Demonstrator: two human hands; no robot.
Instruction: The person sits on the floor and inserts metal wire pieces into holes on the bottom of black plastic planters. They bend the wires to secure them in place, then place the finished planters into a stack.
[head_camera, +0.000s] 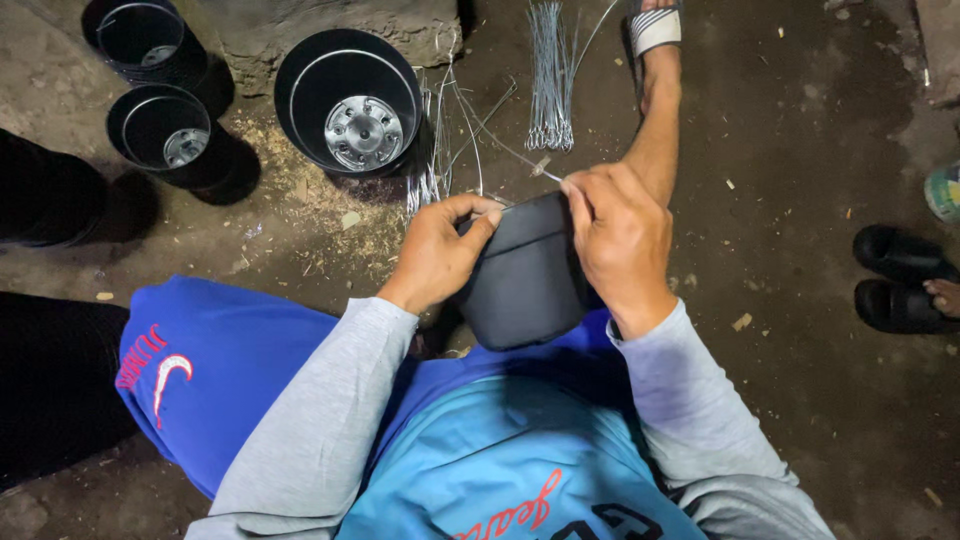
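Note:
A black plastic pot (522, 285) lies on its side in my lap, its rim pointing away from me. My left hand (437, 252) grips the rim on the left, thumb and fingers pinched at the top edge. My right hand (618, 240) holds the right side of the rim and pinches a thin metal wire (520, 158) that sticks out up and to the left from the rim. My grey sleeves and blue shorts fill the lower view.
Three empty black pots (350, 100) (165, 135) (145, 35) stand on the dirt floor at upper left. A bundle of wires (550, 75) and loose wires (432, 150) lie ahead. My sandalled foot (655, 28) stretches forward. Another person's black sandals (900, 280) are at right.

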